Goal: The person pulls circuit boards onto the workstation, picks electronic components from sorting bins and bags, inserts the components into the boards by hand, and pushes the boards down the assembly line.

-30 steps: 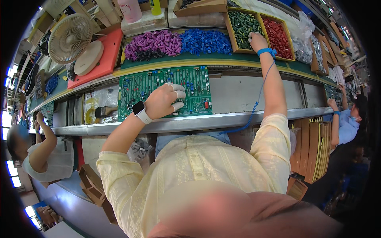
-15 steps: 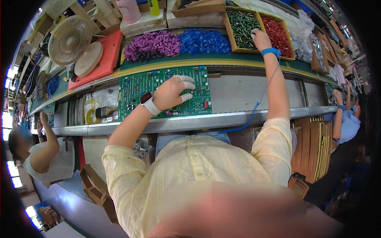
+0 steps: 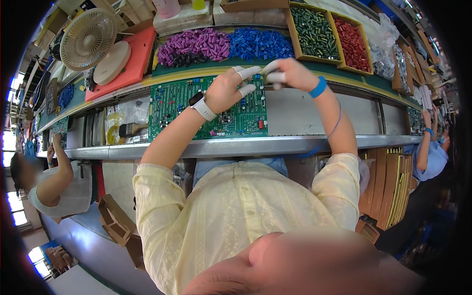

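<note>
The green circuit board [image 3: 182, 110] lies in front of me, carrying many small parts. Above its far right portion is my left hand [image 3: 225, 91], a white watch on its wrist and white covers on its fingertips. Its fingers reach out, thumb apart from the rest. My right hand [image 3: 294, 77], with a blue wrist strap [image 3: 318, 87] and coiled cord, is at the board's far right corner, close to the left fingertips. The right fingers are pinched together; whatever is between them is too small and blurred to make out.
Behind the board are piles of purple parts [image 3: 194, 46] and blue parts [image 3: 260, 44]. Boxes of green parts [image 3: 314, 37] and red parts [image 3: 352, 44] stand beyond, rightward. A brush [image 3: 132, 129] and fan [image 3: 88, 39] are at left. A metal rail [image 3: 221, 146] runs nearest me. Co-workers sit either side.
My right hand has come back from the box of green parts to the board's far right corner. My left hand has shifted slightly right and farther away, toward it.
</note>
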`<state>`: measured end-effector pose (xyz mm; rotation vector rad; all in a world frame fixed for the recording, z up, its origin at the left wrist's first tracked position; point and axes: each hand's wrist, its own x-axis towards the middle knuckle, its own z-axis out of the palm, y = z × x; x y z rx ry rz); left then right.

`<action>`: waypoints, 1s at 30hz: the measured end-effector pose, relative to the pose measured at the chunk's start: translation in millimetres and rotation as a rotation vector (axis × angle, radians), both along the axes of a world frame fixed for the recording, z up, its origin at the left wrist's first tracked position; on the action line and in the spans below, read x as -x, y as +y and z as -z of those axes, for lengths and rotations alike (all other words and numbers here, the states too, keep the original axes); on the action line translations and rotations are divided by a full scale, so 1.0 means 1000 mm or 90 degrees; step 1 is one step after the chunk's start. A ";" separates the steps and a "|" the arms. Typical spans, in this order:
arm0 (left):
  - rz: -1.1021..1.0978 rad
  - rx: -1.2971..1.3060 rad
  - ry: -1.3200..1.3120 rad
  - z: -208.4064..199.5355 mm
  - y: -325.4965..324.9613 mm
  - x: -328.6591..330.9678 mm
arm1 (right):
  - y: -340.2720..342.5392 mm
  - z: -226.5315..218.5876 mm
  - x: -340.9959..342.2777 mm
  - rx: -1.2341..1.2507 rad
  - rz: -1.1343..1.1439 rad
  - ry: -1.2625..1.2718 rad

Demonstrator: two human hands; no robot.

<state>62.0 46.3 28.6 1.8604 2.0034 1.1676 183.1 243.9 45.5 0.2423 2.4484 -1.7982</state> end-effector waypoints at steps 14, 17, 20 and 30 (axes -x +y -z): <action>-0.058 0.109 -0.173 0.018 -0.056 0.020 | -0.063 0.041 0.006 0.215 0.023 -0.018; -0.079 0.224 -0.184 0.024 -0.071 0.026 | -0.068 0.042 0.003 0.187 0.026 -0.024; -0.062 0.246 -0.171 0.028 -0.072 0.020 | -0.072 0.037 0.000 0.072 -0.002 -0.055; 0.000 0.172 0.058 0.041 -0.060 0.011 | -0.076 0.048 -0.002 -0.448 -0.126 0.186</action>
